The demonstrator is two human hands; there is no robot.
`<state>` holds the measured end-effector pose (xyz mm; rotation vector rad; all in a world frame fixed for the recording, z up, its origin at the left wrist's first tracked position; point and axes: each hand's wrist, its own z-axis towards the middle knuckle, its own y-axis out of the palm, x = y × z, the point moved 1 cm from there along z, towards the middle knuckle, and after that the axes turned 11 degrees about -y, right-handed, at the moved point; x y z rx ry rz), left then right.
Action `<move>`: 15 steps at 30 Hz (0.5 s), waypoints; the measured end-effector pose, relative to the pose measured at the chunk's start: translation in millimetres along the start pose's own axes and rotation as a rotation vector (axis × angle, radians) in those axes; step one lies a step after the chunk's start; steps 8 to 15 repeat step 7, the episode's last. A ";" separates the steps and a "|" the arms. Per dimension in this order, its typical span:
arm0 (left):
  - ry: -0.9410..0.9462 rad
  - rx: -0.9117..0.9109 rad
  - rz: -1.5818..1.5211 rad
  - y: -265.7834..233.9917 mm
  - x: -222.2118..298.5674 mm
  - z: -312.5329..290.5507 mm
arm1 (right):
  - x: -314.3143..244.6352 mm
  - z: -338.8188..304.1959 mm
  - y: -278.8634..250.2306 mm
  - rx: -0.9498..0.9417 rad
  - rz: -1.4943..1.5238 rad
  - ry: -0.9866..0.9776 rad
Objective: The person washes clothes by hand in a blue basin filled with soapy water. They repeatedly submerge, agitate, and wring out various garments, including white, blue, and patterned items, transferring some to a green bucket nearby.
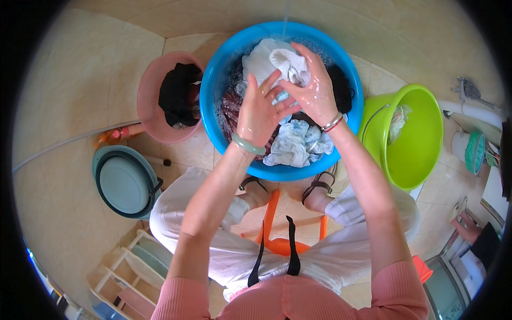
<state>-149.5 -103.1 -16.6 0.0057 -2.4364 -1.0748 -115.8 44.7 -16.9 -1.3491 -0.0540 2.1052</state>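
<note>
A blue basin (209,101) holds soapy water and wet clothes. Above it, my right hand (316,95) is wet and curled around a small white ribbed cloth (292,65), which is bunched against the fingers. My left hand (257,113), also wet, has its fingers spread and its palm up, close to the right thumb; nothing is in it. Under the hands lie a larger white garment (258,60), a dark red garment (230,106), a pale blue and white patterned garment (295,143) and a black garment (340,88).
A thin water stream (285,18) falls at the basin's far rim. Left stand a pink tub (151,114) with black clothing and a grey-green basin (125,184). On the right is a lime-green bucket (413,152) with a pale cloth inside. An orange stool (288,246) is beneath me.
</note>
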 end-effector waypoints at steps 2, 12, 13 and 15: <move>-0.060 0.046 -0.027 -10.6 -19.2 0.1 | 4.9 -13.6 -2.9 0.037 0.028 0.044; -0.101 -0.153 -0.173 -76.4 -49.0 38.1 | -36.4 -17.7 -19.1 -0.070 0.108 -0.032; -0.101 -0.153 -0.173 -76.4 -49.0 38.1 | -36.4 -17.7 -19.1 -0.070 0.108 -0.032; -0.101 -0.153 -0.173 -76.4 -49.0 38.1 | -36.4 -17.7 -19.1 -0.070 0.108 -0.032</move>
